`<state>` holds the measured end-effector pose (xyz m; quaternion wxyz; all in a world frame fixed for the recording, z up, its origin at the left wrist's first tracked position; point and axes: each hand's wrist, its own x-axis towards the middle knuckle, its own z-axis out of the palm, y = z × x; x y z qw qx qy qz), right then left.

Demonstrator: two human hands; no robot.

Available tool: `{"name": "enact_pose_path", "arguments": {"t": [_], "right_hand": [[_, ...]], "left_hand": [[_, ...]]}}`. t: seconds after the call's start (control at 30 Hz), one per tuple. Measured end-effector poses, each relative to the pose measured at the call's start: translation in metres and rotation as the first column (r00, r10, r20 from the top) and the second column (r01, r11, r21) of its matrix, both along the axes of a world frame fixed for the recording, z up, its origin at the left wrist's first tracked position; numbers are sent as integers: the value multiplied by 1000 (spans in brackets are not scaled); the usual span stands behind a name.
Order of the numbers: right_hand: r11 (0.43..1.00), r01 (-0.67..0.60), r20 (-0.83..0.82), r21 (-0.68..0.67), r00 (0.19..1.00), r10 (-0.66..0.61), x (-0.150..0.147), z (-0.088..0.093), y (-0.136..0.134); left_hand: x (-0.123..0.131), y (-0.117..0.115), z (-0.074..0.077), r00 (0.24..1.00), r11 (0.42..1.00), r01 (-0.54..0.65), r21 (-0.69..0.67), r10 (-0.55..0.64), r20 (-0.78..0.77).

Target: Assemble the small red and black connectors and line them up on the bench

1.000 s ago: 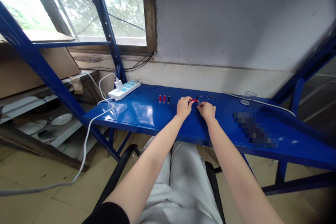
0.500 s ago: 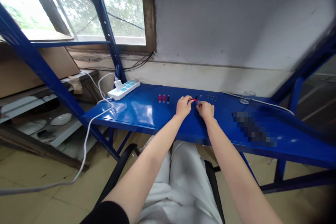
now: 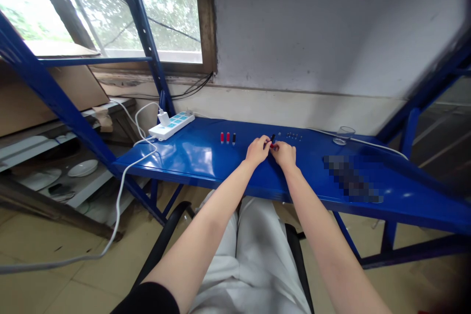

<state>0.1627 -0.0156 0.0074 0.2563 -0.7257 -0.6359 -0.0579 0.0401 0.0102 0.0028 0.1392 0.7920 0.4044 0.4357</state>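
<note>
My left hand point(image 3: 258, 150) is closed in a pinch on a small red cylinder point(image 3: 272, 146) over the blue table. My right hand point(image 3: 285, 155) meets it from the other side, its fingertips pinched at the cylinder's right end. Those fingertips hide whatever small piece they hold. Just behind the hands is a small black cylinder point(image 3: 273, 137). To the left, two red cylinders point(image 3: 224, 137) and a black one point(image 3: 234, 138) stand in a row. Several tiny pieces point(image 3: 294, 137) lie behind my right hand, with a small pale piece point(image 3: 279, 134) beside them.
A white power strip point(image 3: 171, 126) with a plug and cable lies at the table's left end. A clear glass point(image 3: 344, 136) stands at the back right, near a white cable point(image 3: 382, 147). A blurred-out dark object point(image 3: 351, 179) lies right of my arm. Blue posts point(image 3: 409, 132) frame the table.
My right hand has moved left, up against the red cylinder in my left hand. The small clear-looking piece at its fingertips is now hidden. The view has shifted slightly.
</note>
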Motion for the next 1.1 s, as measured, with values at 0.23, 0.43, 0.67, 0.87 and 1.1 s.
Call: {"name": "enact_pose_path", "arguments": {"t": [0.23,0.43,0.67,0.87,1.1], "right_hand": [[999,-34,-12,-18,999,34,-1,-1,0],[999,-38,-19,-33,999,37,-2,2,-1],[998,-56,-25,-15,998,55,-3,1,-2],[995,-100,-116,2,988,100,-2,-2,2],[979,-202,-217,30,955,203,-7,-11,8]], "left_hand": [[1,4,-4,1000,999,4,-34,-4,-6],[1,3,-3,1000,999,10,-41,-10,6],[1,0,1,1000,996,16,-90,-14,21],[-4,-13,0,988,989,23,-146,0,155],[-31,-32,4,944,992,-79,-97,106,313]]}}
